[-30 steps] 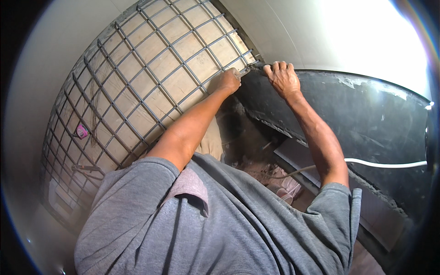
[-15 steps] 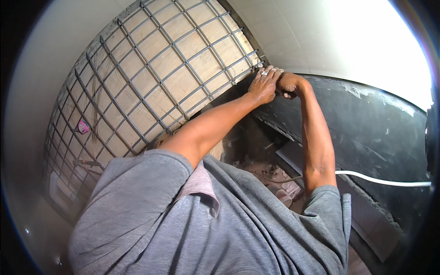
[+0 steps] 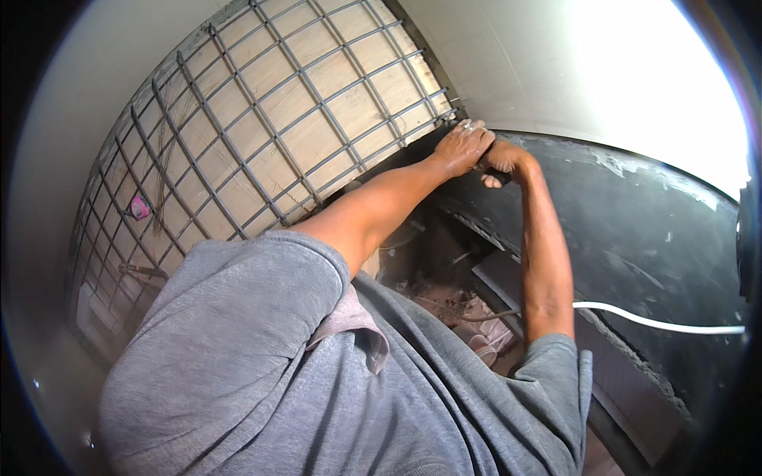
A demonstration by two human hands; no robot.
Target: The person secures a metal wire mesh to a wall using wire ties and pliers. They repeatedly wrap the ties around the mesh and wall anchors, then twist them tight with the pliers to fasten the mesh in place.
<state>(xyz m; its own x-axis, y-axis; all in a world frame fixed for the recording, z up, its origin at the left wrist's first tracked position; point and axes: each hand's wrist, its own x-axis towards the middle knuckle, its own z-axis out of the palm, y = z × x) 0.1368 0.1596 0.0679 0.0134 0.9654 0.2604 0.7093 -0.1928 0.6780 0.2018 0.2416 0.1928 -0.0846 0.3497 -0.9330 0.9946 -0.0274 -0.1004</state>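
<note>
Both my arms reach out to the inner corner where the steel bar grid (image 3: 305, 75) meets a dark slab-like surface (image 3: 627, 214). My left hand (image 3: 467, 147), pale dust on its fingers, curls over at the corner. Close against it, my right hand (image 3: 506, 161) is bent at the wrist with its fingers folded in. Something dark shows between and under the hands, mostly hidden, and its kind cannot be made out. Light wooden boards (image 3: 246, 95) lie behind the bars.
A white cable (image 3: 659, 324) runs from near my right forearm across the dark surface. A pink object (image 3: 140, 208) and a pincer-like tool (image 3: 143, 272) rest on the grid at left. Rubble (image 3: 444, 305) lies in the gap below. A pale wall (image 3: 508, 63) rises beyond the corner.
My two hands have shifted slightly, the right one downward with its wrist turned a little. My left fingers are bent more. The view has moved slightly.
</note>
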